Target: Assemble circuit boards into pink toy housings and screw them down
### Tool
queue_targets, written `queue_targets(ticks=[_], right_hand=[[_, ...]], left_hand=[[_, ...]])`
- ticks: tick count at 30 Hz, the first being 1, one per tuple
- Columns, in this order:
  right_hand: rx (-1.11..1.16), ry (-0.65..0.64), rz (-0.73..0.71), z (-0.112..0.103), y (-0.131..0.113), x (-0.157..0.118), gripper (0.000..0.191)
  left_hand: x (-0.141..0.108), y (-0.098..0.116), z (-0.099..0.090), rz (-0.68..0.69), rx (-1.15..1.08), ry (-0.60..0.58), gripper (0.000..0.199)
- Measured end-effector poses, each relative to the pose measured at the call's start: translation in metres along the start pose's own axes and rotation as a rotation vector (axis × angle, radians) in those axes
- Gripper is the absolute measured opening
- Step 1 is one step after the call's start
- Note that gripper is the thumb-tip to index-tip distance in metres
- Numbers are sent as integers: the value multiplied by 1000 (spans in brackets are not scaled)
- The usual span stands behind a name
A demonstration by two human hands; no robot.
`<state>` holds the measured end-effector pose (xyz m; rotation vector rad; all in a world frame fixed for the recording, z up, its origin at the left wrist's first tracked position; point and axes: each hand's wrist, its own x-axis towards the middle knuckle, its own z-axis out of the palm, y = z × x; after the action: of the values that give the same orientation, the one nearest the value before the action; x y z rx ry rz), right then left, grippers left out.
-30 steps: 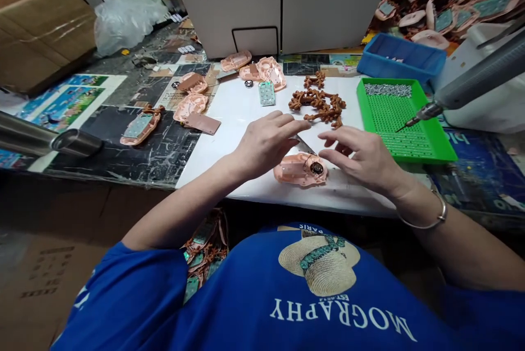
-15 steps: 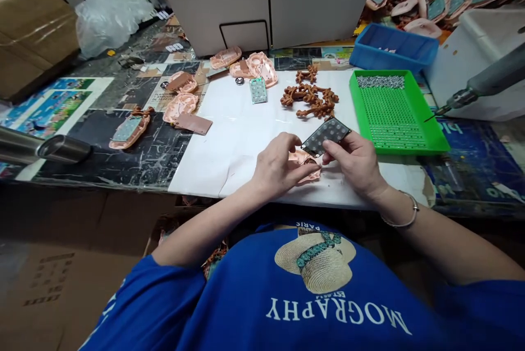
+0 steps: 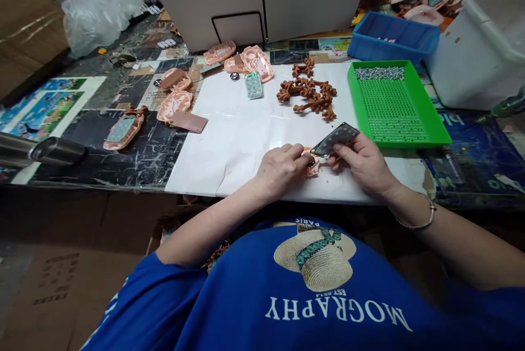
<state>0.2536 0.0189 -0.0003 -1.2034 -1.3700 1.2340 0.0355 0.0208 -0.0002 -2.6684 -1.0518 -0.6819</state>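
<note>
My right hand [image 3: 363, 165] pinches a dark circuit board [image 3: 336, 139] with rows of pale dots, tilted above the white sheet. Close to its lower left corner, my left hand [image 3: 283, 170] has its fingers closed at a pink plastic shell [image 3: 311, 168], which lies on the sheet. The hand covers much of this shell, and a dark round part shows inside it. Whether the left fingers pinch the shell or something small is hidden. Brown bone-shaped pieces [image 3: 307, 94] lie beyond the board. A teal-edged board [image 3: 254, 86] rests farther back.
A green tray [image 3: 441, 131] of screws stands at the right, an electric screwdriver [image 3: 506, 107] beyond it. Behind are a blue bin [image 3: 394, 39], a white tub [image 3: 479, 56] and a large carton [image 3: 311, 1]. More pink shells [image 3: 174, 105] and a metal cup [image 3: 61, 150] are at the left.
My right hand has moved slightly right with the board. My left fingers have closed in over the shell. The screwdriver has shifted right and down in view, and the view has shifted a little.
</note>
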Motion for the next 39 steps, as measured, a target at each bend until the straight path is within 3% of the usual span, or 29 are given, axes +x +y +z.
queue_targets(ticks=[3,6,16,20,26,30,32,39], right_hand=[[5,-41,29,-5,4,0,27],[9,-63,32,-6,2,-1,23],[-25,-140,26,-6,-3,-7,20],[-25,-155,29,-6,-4,-7,18],[-68,-123,-28,-6,-6,-10,21],[-135,-106,-108,-5,-7,-13,22],[-122,-123,-72,-4,-7,-13,23],[-28,-140,33,-2,-8,-8,28]], left_hand=[[2,-2,-6,86,20,-99,17],[2,-4,-13,85,-44,-136,20],[-5,-2,-8,10,-174,2,26],[-5,-1,-13,0,-245,-14,26],[-8,-4,-12,-120,-416,-46,22],[-8,-5,-15,-86,-431,-84,20],[-9,-6,-17,-51,-427,-92,21],[-16,3,-5,-47,-300,68,20]])
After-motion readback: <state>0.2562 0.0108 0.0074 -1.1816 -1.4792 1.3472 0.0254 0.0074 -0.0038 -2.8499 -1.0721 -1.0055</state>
